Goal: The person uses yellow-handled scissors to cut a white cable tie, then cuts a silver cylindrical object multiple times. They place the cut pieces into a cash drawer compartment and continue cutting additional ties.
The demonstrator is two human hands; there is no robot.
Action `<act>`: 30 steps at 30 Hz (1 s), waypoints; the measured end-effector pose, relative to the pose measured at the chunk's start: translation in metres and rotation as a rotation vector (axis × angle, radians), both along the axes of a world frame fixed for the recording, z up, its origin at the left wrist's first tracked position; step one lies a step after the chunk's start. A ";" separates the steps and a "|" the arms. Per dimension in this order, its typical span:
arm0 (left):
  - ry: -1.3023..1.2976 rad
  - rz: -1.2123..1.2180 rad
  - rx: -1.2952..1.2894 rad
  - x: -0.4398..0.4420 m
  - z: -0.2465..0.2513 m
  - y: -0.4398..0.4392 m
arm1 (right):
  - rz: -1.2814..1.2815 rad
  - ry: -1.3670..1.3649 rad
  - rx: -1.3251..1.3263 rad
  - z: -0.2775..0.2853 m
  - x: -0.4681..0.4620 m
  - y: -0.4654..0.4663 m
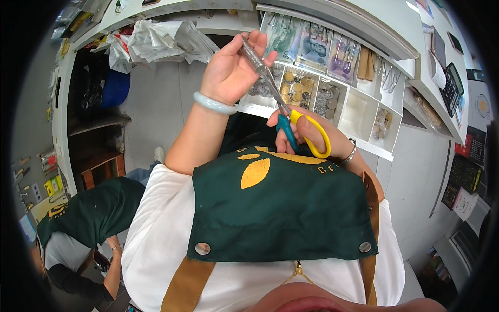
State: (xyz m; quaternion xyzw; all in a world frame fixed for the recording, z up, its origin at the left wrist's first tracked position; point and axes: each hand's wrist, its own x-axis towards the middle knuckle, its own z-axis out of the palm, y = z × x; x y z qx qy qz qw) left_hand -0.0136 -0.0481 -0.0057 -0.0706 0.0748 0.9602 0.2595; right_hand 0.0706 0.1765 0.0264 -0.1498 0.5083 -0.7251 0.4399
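My left hand (pixel 236 74), palm up with a pale bangle at the wrist, holds a slim greyish roll in clear wrap (pixel 251 52) between thumb and fingers. In my right hand (pixel 312 130) are scissors (pixel 290 119) with one yellow and one teal handle loop. Their blades point up and left, and the tips meet or overlap the roll's lower end; whether they touch it I cannot tell. Just beyond both hands is a pulled-out white cash drawer (pixel 345 117). It has clipped banknotes (pixel 314 45) behind gold-coloured coins (pixel 297 87) and silver-coloured coins (pixel 327 99).
Silvery plastic bags (pixel 160 41) hang at the upper left, above a blue bin (pixel 116 89). Another person in a green apron (pixel 93 206) is at the lower left. A calculator (pixel 452 87) stands on the white counter (pixel 440 109) at right. The drawer's edge is close to my right forearm.
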 end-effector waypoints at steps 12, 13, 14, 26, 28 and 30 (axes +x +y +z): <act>-0.156 -0.052 -0.007 0.013 0.005 0.012 | -0.144 0.049 -0.052 -0.014 0.010 -0.015; -0.143 -0.058 -0.005 0.013 0.005 0.011 | -0.142 0.060 -0.054 -0.014 0.010 -0.015; -0.129 -0.063 -0.003 0.013 0.005 0.009 | -0.143 0.054 -0.054 -0.014 0.011 -0.015; 0.211 0.001 -0.174 0.017 0.005 0.000 | -0.134 0.011 -0.076 -0.014 0.008 -0.005; 0.222 0.020 -0.171 0.014 0.006 0.000 | -0.086 -0.075 -0.141 -0.014 0.010 -0.003; 0.252 0.037 -0.184 0.011 0.007 -0.001 | -0.034 -0.119 -0.177 -0.016 0.009 -0.003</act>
